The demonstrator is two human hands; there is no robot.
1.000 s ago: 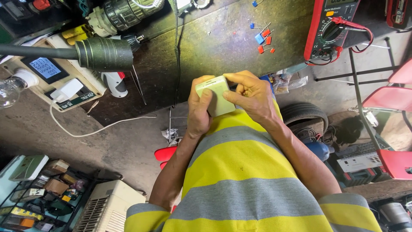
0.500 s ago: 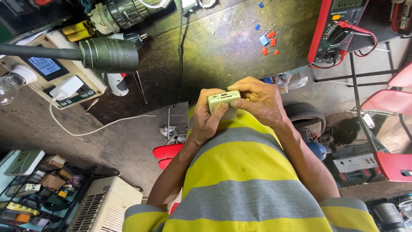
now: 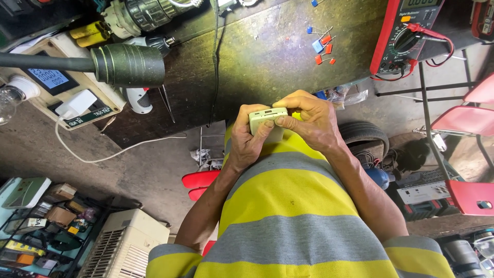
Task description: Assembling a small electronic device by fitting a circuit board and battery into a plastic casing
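Observation:
Both my hands hold a small pale cream plastic box [image 3: 267, 121] close to my chest, over my yellow and grey striped shirt [image 3: 288, 206]. My left hand [image 3: 246, 143] wraps the box from the left and below, thumb laid across its face. My right hand [image 3: 312, 117] pinches its right end, with fingertips on the top edge. The box's narrow edge with a small slot faces up. It sits just in front of the near edge of the dark workbench [image 3: 267, 62].
On the bench lie a red multimeter [image 3: 406, 36] with leads, small red and blue capacitors [image 3: 321, 47], a green cylindrical tool [image 3: 128, 64] and a power meter box [image 3: 49, 80] with a white plug. A red stool [image 3: 198, 181], a tyre [image 3: 363, 135] and red chairs [image 3: 463, 121] stand on the floor.
The box has been turned from its flat face to its narrow edge, and both hands have drawn it slightly nearer my chest. My grip stays closed on it.

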